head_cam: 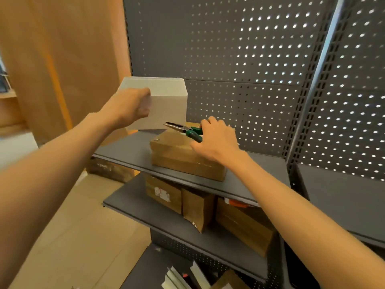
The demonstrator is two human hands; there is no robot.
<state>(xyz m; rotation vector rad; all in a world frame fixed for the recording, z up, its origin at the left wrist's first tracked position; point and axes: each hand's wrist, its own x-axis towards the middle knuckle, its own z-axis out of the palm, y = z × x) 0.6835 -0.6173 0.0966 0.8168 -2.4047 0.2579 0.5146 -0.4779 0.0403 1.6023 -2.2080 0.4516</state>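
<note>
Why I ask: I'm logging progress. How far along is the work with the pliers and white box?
Done: right hand grips the green-handled pliers. In hand: they are over the cardboard box, tips toward the white box, whose front wall the left hand holds. Left: probably putting them inside.

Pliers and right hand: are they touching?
Touching. The head view shows the right hand with fingers curled round the green handles of the pliers.

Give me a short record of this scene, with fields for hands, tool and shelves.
left hand: grips the near rim of the white box
right hand: holds the pliers by their green handles
pliers: tips point left, over the brown box
upper shelf: white box, brown box
lower shelf: brown boxes, a paper bag
</note>
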